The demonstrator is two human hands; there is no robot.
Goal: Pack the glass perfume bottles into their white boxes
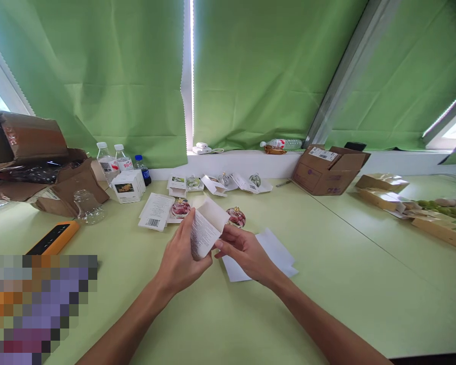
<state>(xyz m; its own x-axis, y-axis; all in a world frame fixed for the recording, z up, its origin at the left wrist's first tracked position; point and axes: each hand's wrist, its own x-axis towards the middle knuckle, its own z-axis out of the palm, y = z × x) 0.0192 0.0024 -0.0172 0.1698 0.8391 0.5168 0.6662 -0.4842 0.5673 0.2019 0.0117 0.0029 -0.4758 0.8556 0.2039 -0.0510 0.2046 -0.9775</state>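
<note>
Two hands meet above the middle of the pale green surface (327,284). Left hand (182,258) wraps the printed side of a white carton (207,228), flap up. Right hand (243,251) pinches the carton's lower corner with thumb and fingertips. White paper sheet (277,251) lies flat under the right hand. Red glass ornament (236,217) sits just beyond the carton; a second ornament (180,208) rests on an opened box toward the far edge. Brown cardboard box (329,172) stands at the far edge; water bottles (107,158) stand at the far left.
</note>
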